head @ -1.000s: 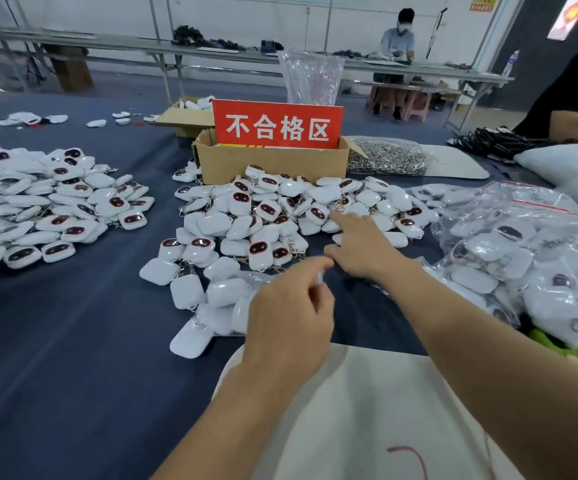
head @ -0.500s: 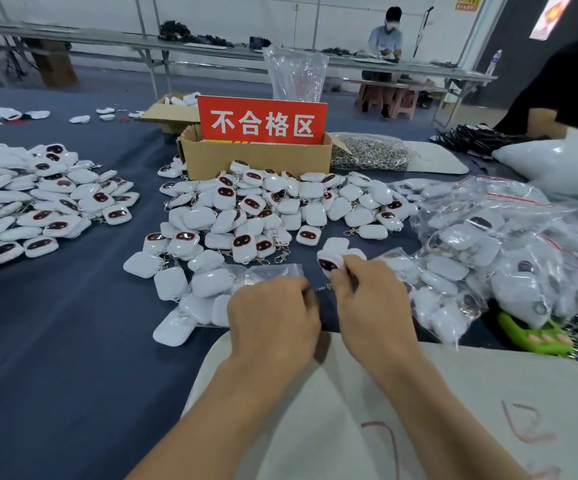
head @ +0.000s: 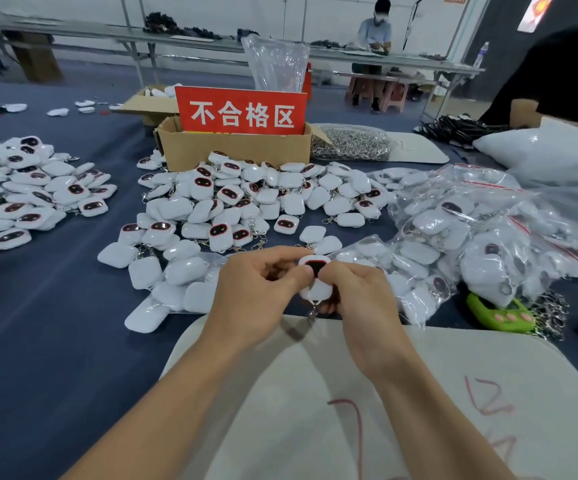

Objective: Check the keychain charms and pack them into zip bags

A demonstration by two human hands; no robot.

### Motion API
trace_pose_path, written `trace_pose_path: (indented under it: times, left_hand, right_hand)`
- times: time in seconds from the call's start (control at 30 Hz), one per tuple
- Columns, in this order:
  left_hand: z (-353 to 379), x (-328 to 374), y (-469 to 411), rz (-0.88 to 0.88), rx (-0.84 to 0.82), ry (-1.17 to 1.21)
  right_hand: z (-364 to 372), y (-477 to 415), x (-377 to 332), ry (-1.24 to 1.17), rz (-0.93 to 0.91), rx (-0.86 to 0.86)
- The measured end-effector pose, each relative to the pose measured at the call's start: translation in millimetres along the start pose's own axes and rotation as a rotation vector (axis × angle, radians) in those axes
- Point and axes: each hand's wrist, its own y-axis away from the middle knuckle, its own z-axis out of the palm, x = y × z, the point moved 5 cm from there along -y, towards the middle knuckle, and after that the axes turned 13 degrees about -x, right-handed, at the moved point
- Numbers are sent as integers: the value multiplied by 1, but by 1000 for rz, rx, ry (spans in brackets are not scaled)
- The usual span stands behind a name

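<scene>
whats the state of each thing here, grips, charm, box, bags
held charm: face up, pinched between both grips
left grip: pinching the held charm
right grip: pinching the held charm
cardboard box: open on top
loose charms: heaped, unbagged
zip bags: filled with charms

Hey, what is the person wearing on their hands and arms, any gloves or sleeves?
Nothing shows. The left hand and right hand are bare, no gloves, rings or wristbands visible, and both forearms are unsleeved down to the picture's edge.
</scene>
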Motion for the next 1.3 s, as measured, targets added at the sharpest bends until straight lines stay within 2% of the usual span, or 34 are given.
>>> trace_pose_path:
  times: [0.13, 0.23, 0.33, 0.6, 0.7, 0.83, 0.87, 0.97, 1.07, 1.2, 1.3]
  left_hand:
    - [-1, -1, -2, 2, 4, 55]
    - [-3, -2, -1, -51, 24, 88]
    - [-4, -3, 0, -93, 48, 14]
    - [-3, -1, 2, -45, 83, -23]
    - [-4, 4, 3, -1, 99, -177]
    - [0, 11, 6, 74, 79, -429]
    - [-1, 12, 7, 68, 99, -499]
    - [-6, 12, 11, 7, 208, -694]
    - [-8, 10, 13, -9, 267, -710]
    - [-8, 11, 12, 22, 243, -674]
    - [-5, 15, 14, 115, 229, -653]
  right_hand:
    - [-1, -5, 6, -11, 13, 6]
    - [3, -5, 9, 2, 12, -92]
    - [7, -5, 11, 32, 14, -177]
    - [5, -7, 15, 23, -4, -182]
    - [2, -6, 14, 128, -16, -127]
    - [-7, -1, 5, 586, -135, 80]
    - [-8, 1, 1, 633, -164, 129]
    - [-15, 4, -8, 648, -230, 256]
    - [-14, 7, -10, 664, -291, 322]
    - [-12, 8, -12, 586, -345, 326]
    - [-13, 5, -11, 424, -291, 260]
